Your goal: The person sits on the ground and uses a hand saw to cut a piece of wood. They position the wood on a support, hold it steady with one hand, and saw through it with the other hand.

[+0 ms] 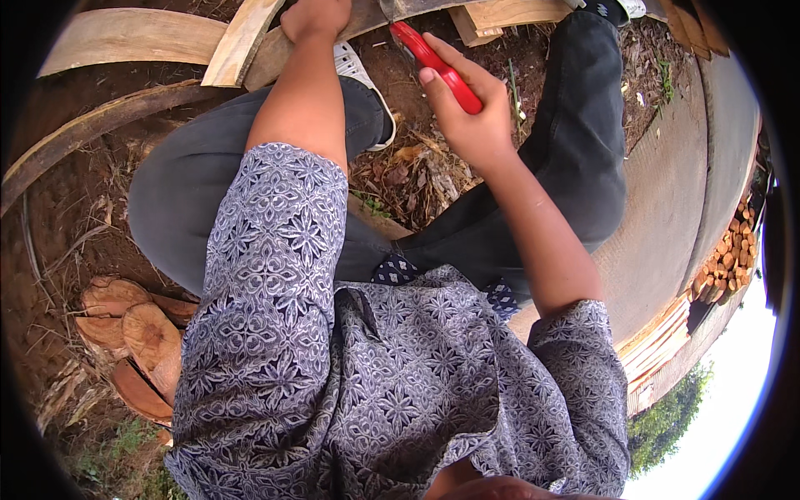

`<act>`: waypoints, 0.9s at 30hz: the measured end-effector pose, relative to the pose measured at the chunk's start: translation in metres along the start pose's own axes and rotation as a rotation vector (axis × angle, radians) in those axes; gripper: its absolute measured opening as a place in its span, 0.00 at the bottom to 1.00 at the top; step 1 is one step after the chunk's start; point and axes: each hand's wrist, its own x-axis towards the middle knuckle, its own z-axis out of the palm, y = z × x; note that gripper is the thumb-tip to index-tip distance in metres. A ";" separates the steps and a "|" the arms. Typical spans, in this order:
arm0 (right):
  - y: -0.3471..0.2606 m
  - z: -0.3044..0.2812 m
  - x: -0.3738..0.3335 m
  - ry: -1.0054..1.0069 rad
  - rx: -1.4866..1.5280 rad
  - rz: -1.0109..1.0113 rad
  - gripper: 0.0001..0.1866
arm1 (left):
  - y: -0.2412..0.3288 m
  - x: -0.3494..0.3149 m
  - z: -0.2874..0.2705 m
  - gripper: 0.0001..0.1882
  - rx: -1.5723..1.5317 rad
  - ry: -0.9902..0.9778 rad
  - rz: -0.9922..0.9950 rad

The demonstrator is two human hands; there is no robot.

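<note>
At the top of the head view, my left hand (317, 18) lies against a wooden plank (279, 62); the picture's edge cuts off its fingers. My right hand (475, 108) is closed around a red-handled tool (433, 62), its thumb along the grip. A bit of metal shows at the tool's far end, touching or just in front of a curved wooden piece (433, 7). The tool's working end is mostly hidden, so I cannot tell its exact kind.
Curved planks (133, 37) lie at the far left, and a bent strip (92, 121) lies below them. Cut log pieces (150, 333) sit at my left. To my right are a broad grey-brown surface (667, 175) and stacked wood (729, 258). Wood shavings (417, 171) litter the ground between my legs.
</note>
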 end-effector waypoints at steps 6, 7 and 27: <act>0.036 -0.019 -0.025 0.121 0.117 -0.026 0.29 | -0.010 -0.012 0.004 0.32 -0.016 0.006 -0.073; 0.041 -0.034 -0.022 0.076 0.081 0.058 0.28 | -0.011 -0.014 0.005 0.32 -0.015 0.011 -0.077; 0.047 -0.046 -0.055 -0.055 0.015 0.135 0.34 | -0.003 -0.004 -0.003 0.32 -0.040 -0.065 -0.091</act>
